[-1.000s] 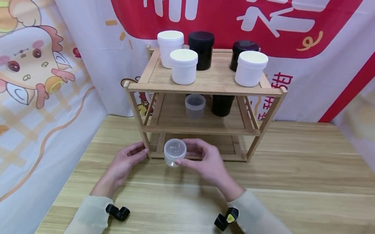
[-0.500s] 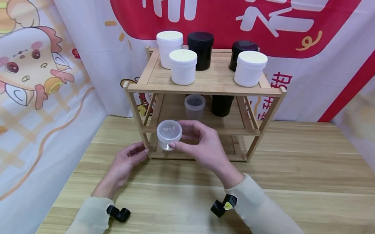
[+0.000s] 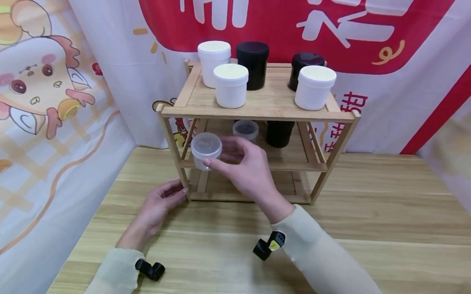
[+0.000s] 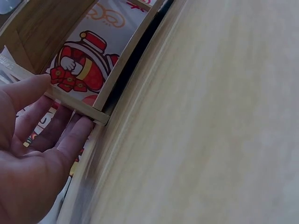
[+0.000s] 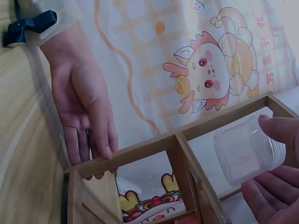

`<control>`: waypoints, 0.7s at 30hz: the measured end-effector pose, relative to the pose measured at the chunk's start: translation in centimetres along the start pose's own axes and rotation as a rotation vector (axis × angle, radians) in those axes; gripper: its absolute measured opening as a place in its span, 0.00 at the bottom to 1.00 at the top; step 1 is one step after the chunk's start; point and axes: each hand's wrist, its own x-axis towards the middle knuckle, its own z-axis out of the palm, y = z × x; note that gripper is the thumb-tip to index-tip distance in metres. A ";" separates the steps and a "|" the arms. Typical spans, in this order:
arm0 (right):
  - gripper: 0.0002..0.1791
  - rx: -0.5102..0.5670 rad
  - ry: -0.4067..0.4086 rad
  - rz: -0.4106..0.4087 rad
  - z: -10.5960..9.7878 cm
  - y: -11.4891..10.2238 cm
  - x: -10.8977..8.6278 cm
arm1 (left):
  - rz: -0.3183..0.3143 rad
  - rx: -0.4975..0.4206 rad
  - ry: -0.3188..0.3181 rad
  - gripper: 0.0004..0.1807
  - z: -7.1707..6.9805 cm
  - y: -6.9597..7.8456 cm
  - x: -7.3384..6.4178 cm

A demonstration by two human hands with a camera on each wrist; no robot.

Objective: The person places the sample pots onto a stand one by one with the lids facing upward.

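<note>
My right hand [image 3: 246,168] holds a clear plastic jar [image 3: 205,149] with a translucent lid, thumb on its near side and fingers behind. The jar is upright, in front of the left part of the middle tier of a wooden shelf rack [image 3: 258,114]. In the right wrist view the jar [image 5: 247,151] shows nothing solid inside. Low at the rack's left front post, my left hand [image 3: 158,205] pinches the wood; in the left wrist view the thumb lies on one side of the post [image 4: 77,105] and the fingers on the other.
Another clear jar [image 3: 246,128] and a black jar [image 3: 278,134] stand on the middle tier. On the top tier are white jars [image 3: 230,86] and black jars [image 3: 252,66]. The rack stands on a wooden table [image 3: 377,230], with printed cloth [image 3: 102,65] behind and beside it.
My right hand has raised the clear jar from the bottom tier's height to the middle tier's and shifted it slightly left. My left hand stays at the rack's post.
</note>
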 end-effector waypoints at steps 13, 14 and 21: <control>0.33 -0.176 0.126 -0.020 0.9 0.9 1.9 | -0.005 -0.024 -0.010 0.31 0.2 -0.1 -0.1; 0.32 -0.191 0.131 -0.022 0.9 0.9 1.9 | -0.006 -0.023 -0.008 0.31 0.2 -0.1 -0.1; 0.31 -0.277 0.141 -0.026 1.2 0.9 2.5 | -0.001 -0.026 -0.005 0.33 0.1 0.2 -0.5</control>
